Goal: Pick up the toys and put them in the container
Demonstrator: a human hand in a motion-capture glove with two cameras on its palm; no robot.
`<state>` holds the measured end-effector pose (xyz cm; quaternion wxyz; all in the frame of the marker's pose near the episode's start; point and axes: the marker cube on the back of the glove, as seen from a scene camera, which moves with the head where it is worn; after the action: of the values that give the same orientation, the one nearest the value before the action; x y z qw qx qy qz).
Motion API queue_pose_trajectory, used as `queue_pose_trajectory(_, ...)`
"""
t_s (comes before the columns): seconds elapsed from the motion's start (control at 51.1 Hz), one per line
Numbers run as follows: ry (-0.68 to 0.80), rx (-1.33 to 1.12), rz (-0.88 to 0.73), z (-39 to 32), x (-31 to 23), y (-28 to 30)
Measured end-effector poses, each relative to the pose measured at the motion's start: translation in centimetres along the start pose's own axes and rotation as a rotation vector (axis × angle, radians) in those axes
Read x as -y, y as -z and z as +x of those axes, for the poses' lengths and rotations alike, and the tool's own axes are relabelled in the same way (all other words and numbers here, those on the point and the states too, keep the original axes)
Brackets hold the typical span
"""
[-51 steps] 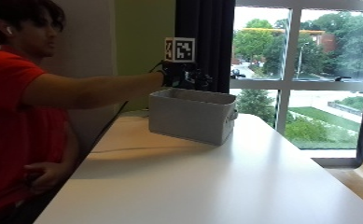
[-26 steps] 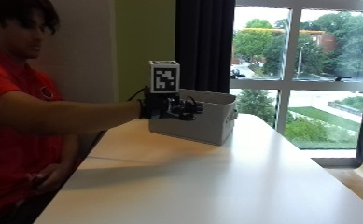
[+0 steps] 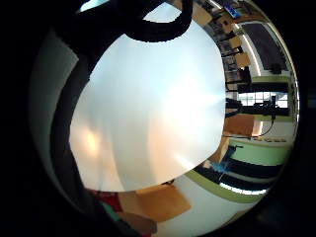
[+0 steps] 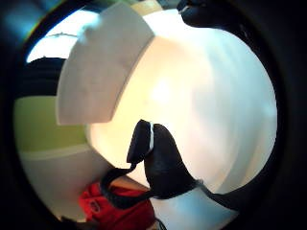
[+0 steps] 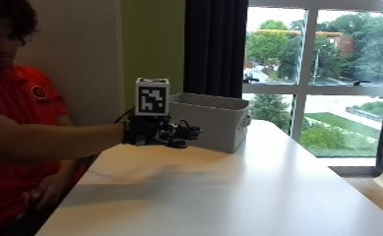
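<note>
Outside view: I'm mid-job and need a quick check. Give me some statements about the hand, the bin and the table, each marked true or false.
1. The gloved hand is held above the table, in front of the bin. True.
2. The hand holds a toy. False: nothing shows in its fingers, which look relaxed.
3. The bin stands upright at the far end of the table by the window. True.
4. Toys lie on the table in front of the bin. False: no toy shows on the tabletop in any view.
5. The bin lies tipped on its side. False: it stands with its open top up.
</note>
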<state>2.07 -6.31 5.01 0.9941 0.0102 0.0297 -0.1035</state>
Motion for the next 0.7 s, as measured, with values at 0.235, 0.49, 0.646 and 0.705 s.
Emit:
queue_pose_trajectory(0.235, -0.01, 0.077, 0.024, 1.0, -0.5, -0.6)
queue_pose_trajectory(0.49, 0.014, 0.198, 0.015, -1.2, 0.3, -1.5)
queue_pose_trajectory(0.646, 0.027, 0.178, 0.03, -1.8, 0.5, -1.4)
queue_pose_trajectory(0.705, 0.031, 0.159, 0.034, -1.8, 0.5, -1.3)
